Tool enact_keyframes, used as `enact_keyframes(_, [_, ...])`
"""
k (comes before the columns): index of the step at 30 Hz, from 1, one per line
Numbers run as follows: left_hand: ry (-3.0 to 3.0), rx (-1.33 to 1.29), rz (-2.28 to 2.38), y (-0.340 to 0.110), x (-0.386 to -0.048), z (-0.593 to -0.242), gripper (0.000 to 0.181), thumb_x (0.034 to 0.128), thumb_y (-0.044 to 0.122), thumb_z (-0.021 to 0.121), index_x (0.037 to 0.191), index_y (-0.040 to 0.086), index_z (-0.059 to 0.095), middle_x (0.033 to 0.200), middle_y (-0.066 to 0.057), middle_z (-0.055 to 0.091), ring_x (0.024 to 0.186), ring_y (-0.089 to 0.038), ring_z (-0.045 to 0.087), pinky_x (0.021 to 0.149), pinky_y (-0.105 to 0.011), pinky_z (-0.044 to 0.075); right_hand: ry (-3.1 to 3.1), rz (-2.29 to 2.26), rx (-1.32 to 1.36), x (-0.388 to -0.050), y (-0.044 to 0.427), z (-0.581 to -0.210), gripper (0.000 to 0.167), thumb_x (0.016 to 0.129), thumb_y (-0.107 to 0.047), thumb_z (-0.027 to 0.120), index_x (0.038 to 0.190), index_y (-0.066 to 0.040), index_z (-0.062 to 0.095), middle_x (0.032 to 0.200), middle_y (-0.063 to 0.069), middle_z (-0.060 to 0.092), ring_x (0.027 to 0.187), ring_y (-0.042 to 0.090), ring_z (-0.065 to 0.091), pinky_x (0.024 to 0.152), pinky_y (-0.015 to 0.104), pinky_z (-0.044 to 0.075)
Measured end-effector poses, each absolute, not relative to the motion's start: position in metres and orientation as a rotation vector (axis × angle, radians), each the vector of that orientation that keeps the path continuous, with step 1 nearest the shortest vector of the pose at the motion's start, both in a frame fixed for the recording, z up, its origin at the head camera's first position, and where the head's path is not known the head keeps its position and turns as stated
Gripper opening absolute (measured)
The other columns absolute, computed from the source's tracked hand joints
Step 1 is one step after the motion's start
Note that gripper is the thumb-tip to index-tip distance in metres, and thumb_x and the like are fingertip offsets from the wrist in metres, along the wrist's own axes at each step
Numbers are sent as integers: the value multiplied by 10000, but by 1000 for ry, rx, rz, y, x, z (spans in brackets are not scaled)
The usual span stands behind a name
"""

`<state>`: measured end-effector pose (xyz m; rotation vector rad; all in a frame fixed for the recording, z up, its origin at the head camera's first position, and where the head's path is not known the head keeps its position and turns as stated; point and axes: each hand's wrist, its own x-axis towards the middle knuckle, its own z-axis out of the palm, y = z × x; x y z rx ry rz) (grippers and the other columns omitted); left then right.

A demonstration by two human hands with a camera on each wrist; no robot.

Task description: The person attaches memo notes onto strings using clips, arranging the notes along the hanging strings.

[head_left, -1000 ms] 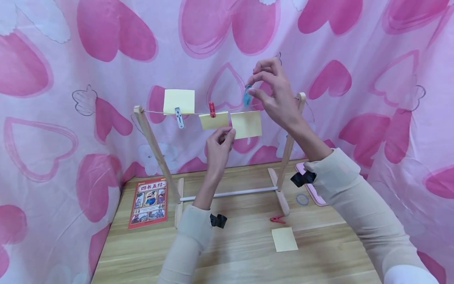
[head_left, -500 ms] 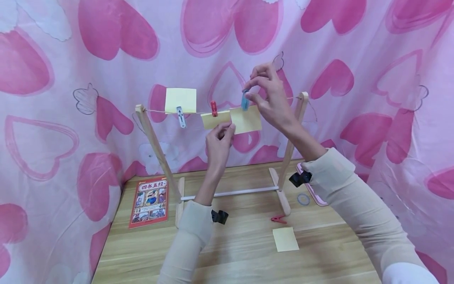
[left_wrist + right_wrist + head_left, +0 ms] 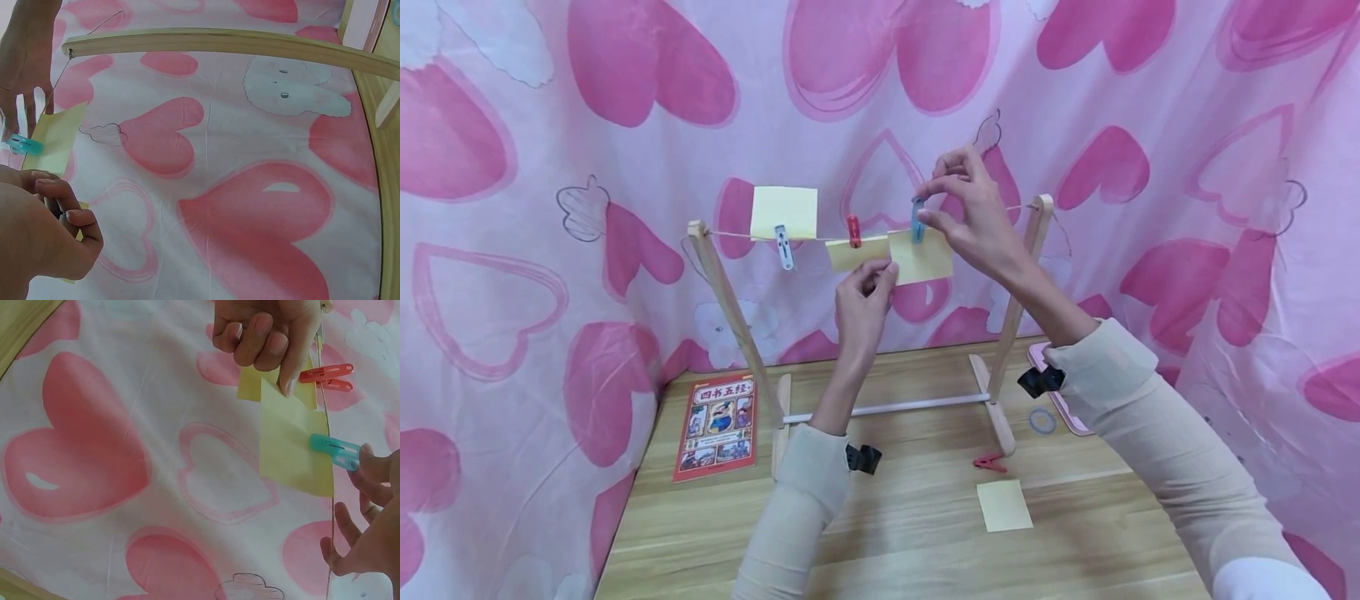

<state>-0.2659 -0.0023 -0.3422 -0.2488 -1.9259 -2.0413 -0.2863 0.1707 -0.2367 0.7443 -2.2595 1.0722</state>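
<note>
My left hand [image 3: 863, 308] pinches the lower left edge of a yellow paper note [image 3: 928, 262], which is up against the string [image 3: 726, 234]. Between thumb and index finger, my right hand [image 3: 977, 217] holds the handle end of a blue clothespin [image 3: 917, 222]. Seen from the right wrist, that clothespin's front end lies over the note's edge, across the string. Just left hangs a smaller-looking yellow note [image 3: 844, 255] under a red clothespin [image 3: 853, 232]. Further left, a pale blue clothespin [image 3: 785, 250] grips another note [image 3: 784, 211] standing above the string.
The string runs between two wooden posts [image 3: 730, 308] joined by a white rod [image 3: 917, 405]. On the table lie a red book [image 3: 717, 427], a red clothespin [image 3: 990, 462], a yellow note [image 3: 1004, 506], a clear ring [image 3: 1042, 421] and a pink-edged case [image 3: 1071, 414]. A heart-patterned curtain [image 3: 662, 167] hangs behind.
The right hand has lowered the blue clothespin from above the string onto the note's top edge. The left hand has raised the note slightly to the string.
</note>
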Motion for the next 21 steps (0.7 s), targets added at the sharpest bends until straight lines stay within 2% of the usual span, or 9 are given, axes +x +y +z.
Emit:
enact_keyframes(7, [-1918, -269, -2078, 1, -267, -343, 193, 1086, 147, 702, 1127, -22, 785, 741, 29, 583, 656, -67, 502, 585, -186, 406, -2283, 1035, 777, -282, 177, -236, 327, 956, 7, 830, 1261, 92, 753, 1351, 242, 505, 1319, 374, 497, 1168, 475, 402])
enact_keyframes(14, [-1913, -255, -2130, 5, -271, -344, 181, 1084, 108, 692, 1149, -42, 770, 734, 51, 598, 650, -63, 528, 594, -177, 444, -2229, 997, 818, -268, 192, -247, 556, 940, -6, 852, 1454, 63, 651, 1510, 273, 499, 1439, 379, 495, 1168, 449, 443])
enact_keyframes(21, [-1925, -248, -2139, 3, -274, -349, 209, 1088, 105, 687, 1200, -57, 755, 743, 49, 611, 663, -122, 547, 612, -208, 474, -2145, 935, 840, -235, 222, -269, 448, 949, 31, 812, 1382, 49, 698, 1468, 268, 570, 1413, 378, 508, 1128, 339, 392])
